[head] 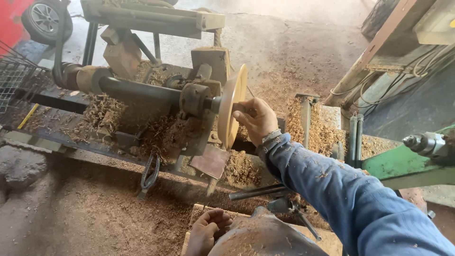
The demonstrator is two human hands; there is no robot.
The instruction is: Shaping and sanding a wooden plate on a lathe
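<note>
Head view: the right hand (pixel 256 119) reaches forward, fingers curled closed against the face of the wooden disc (pixel 233 106). The disc stands on edge, just left of it (on the lathe shaft (pixel 137 90)). The left hand (pixel 207 230) rests low and near, loosely closed, holding nothing.

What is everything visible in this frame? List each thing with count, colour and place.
wooden disc: one, pale tan, edge-on at the end of the lathe shaft, centre
lathe shaft: one, dark metal, running from the left to the disc
wood shavings: heaps, light brown, over the lathe bed and floor
metal rods: two, grey, upright, right of centre
green machine part: one, right edge
wheel: one, black tyre, top left corner
wire mesh: one, grey, left edge
right hand: pressed on the disc's face, blue sleeve behind it
left hand: resting low at the bottom centre
</note>
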